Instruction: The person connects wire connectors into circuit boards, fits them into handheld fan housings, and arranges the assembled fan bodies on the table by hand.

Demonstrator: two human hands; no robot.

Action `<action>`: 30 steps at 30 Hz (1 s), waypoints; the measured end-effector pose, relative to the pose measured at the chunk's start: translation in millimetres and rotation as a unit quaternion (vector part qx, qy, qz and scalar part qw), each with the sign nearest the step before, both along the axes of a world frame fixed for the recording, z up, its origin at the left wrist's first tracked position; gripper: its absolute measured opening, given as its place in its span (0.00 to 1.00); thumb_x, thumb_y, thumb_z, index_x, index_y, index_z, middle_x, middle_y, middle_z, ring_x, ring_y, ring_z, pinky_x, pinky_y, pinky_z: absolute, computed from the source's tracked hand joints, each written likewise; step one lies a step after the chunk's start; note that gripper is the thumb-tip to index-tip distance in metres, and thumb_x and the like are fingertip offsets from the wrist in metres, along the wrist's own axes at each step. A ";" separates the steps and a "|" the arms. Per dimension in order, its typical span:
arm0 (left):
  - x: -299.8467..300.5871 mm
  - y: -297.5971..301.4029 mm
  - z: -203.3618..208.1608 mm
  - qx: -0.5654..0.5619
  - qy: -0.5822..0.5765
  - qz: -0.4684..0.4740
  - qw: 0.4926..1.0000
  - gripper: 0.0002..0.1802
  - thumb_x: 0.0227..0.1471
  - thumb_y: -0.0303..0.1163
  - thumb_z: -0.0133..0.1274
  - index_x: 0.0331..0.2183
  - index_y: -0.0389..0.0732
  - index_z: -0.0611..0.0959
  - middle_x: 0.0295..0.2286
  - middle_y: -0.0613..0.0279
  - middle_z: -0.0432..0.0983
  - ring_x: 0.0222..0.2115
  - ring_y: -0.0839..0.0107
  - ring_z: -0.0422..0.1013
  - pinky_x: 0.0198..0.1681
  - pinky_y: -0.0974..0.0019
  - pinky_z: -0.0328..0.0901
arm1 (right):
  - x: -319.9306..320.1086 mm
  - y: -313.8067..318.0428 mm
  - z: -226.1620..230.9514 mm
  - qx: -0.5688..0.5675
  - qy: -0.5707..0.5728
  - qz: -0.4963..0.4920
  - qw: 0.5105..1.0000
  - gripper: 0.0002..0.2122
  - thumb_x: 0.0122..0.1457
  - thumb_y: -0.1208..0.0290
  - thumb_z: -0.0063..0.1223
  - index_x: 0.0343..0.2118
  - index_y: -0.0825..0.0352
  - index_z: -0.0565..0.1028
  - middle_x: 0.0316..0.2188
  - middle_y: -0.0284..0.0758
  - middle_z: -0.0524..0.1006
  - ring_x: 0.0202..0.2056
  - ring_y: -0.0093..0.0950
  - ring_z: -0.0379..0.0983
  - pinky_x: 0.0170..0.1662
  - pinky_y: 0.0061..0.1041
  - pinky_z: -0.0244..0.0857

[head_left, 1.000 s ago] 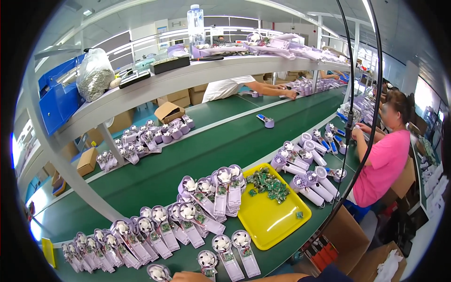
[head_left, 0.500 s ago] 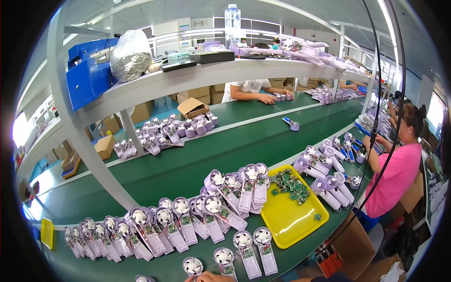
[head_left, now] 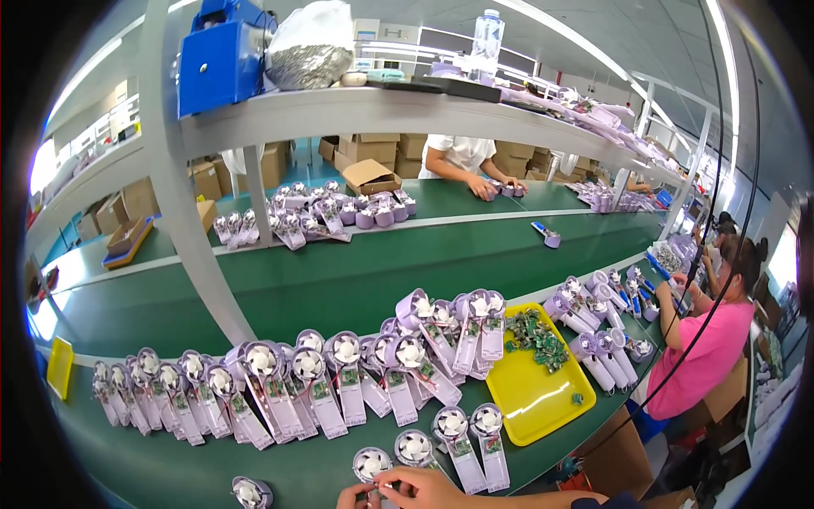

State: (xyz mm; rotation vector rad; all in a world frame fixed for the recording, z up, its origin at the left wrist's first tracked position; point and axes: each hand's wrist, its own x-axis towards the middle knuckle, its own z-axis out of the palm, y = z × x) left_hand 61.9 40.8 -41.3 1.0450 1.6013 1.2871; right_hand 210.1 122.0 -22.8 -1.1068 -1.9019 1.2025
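Observation:
At the lower edge, my left hand (head_left: 354, 497) is closed around the lower part of an open handheld fan (head_left: 371, 463), a lilac housing with a white impeller. My right hand (head_left: 421, 488) meets it from the right, fingers pinched over the fan's body; whatever they pinch is hidden. Just beyond the right hand lies another open fan (head_left: 414, 447), its handle partly covered. Two more open fans (head_left: 462, 454) with green circuit boards rest to the right. A single fan (head_left: 252, 492) lies apart to the left.
Rows of open fans (head_left: 309, 365) line the green bench (head_left: 153, 462). A yellow tray (head_left: 530, 420) holds small green circuit boards (head_left: 536, 339). A white post (head_left: 191, 237) and shelf (head_left: 356, 110) stand ahead. Co-workers sit across and at right, one in pink (head_left: 708, 356). Black cables (head_left: 721, 288) hang at right.
The view has shifted, so the bench appears moved. Both hands show more fully, closed together over the fan. The lone fan at lower left has come further into view.

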 end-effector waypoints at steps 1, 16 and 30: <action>0.8 -0.6 1.7 0.002 0.006 -0.003 1.000 0.13 0.63 0.32 0.54 0.48 0.37 0.80 0.39 0.56 0.79 0.39 0.68 0.74 0.45 0.65 0.68 | -2.5 -1.2 1.8 0.015 -0.022 0.000 1.000 0.09 0.59 0.68 0.62 0.40 0.65 0.80 0.26 0.38 0.79 0.25 0.29 0.75 0.31 0.29 0.68; -13.1 18.8 -12.6 0.138 0.079 0.033 0.987 0.09 0.54 0.21 0.59 0.39 0.33 0.85 0.43 0.46 0.80 0.38 0.59 0.79 0.39 0.66 0.73 | 4.8 23.7 13.3 0.153 -0.105 0.108 0.977 0.06 0.61 0.73 0.59 0.39 0.67 0.81 0.34 0.40 0.79 0.33 0.39 0.78 0.33 0.32 0.71; -51.2 18.1 5.8 0.092 0.033 -0.041 0.994 0.12 0.50 0.19 0.60 0.39 0.36 0.86 0.37 0.50 0.83 0.31 0.53 0.79 0.36 0.61 0.74 | -8.6 30.8 43.1 0.051 -0.169 0.142 0.974 0.06 0.56 0.83 0.62 0.36 0.69 0.79 0.29 0.29 0.76 0.19 0.14 0.60 0.21 0.17 0.51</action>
